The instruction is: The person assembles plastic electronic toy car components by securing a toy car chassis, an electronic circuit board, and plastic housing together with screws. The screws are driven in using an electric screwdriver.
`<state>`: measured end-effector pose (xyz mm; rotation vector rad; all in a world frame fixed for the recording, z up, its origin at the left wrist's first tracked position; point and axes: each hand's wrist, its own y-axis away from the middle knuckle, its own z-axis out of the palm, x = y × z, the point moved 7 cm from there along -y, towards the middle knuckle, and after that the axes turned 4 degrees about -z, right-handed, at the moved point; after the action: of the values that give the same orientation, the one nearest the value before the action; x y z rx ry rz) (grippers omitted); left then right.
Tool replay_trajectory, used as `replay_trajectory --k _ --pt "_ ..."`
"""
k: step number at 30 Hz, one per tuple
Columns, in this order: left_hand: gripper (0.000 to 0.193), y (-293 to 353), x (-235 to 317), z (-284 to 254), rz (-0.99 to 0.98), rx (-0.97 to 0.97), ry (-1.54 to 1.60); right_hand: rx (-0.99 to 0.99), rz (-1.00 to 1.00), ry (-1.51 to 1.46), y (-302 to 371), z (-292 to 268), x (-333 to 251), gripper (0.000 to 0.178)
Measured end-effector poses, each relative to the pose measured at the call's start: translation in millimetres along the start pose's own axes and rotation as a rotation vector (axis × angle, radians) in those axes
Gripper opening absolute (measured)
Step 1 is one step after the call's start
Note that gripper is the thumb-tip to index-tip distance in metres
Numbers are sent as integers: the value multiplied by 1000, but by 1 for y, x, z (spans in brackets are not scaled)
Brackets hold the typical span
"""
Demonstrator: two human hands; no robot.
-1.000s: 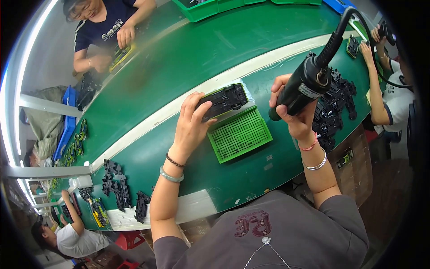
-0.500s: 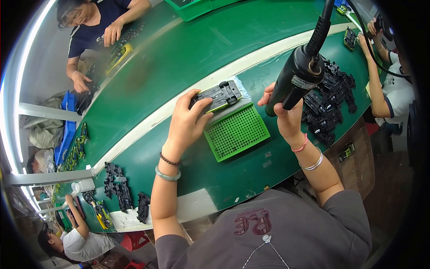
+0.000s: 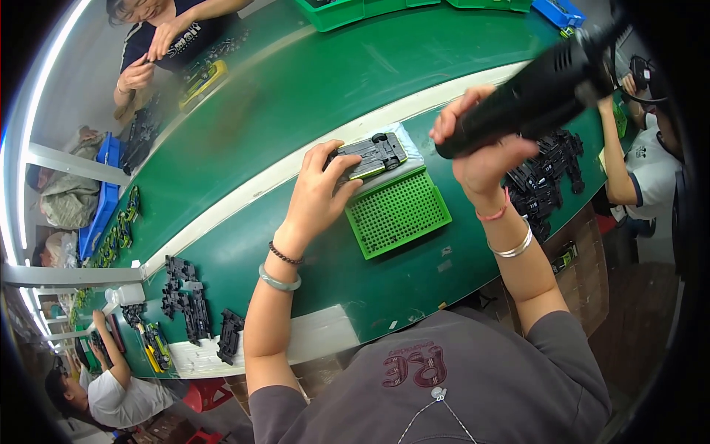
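A toy car lies wheels up on a pale pad, its dark underside showing above a yellow-green body edge. My left hand grips the car's left end, with fingers and thumb on it. My right hand holds a black electric screwdriver in the air to the right of the car. The tool is tilted, its cord end toward the upper right, and partly smeared by motion. Its tip is hard to make out. Just nearer than the car sits a green perforated tray; small dark dots fill its grid.
Black plastic chassis parts are heaped at the right, and more black parts lie at the left. Green bins stand at the far edge. Co-workers sit far left, lower left and right. A blue bin is at the left.
My right hand has tipped the screwdriver from steep to nearly level and raised it. My left hand stays on the toy car. The far-left co-worker's hands have come together.
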<state>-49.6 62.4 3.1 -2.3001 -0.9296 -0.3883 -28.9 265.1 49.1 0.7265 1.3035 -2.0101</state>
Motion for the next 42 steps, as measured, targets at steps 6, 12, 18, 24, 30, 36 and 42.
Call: replay_trajectory --k 6,12,18,24,30,36,42 --pt "56 -2 1 -18 -67 31 12 55 74 -17 3 0 2 89" --pt "59 -21 26 -23 -44 6 -266 55 76 156 23 -41 7 88" --pt "48 -48 30 8 -64 -246 -527 55 109 109 30 -51 19 83" --pt "43 -57 31 -25 -10 -341 -365 86 115 95 27 -50 11 83" --pt "40 -45 48 -2 281 -484 -750 62 109 92 28 -53 6 85" --pt "38 -28 53 -21 200 -311 -544 82 110 74 28 -52 5 85" --pt "60 -32 46 -10 -302 -60 -603 107 -10 45 28 -56 7 80"
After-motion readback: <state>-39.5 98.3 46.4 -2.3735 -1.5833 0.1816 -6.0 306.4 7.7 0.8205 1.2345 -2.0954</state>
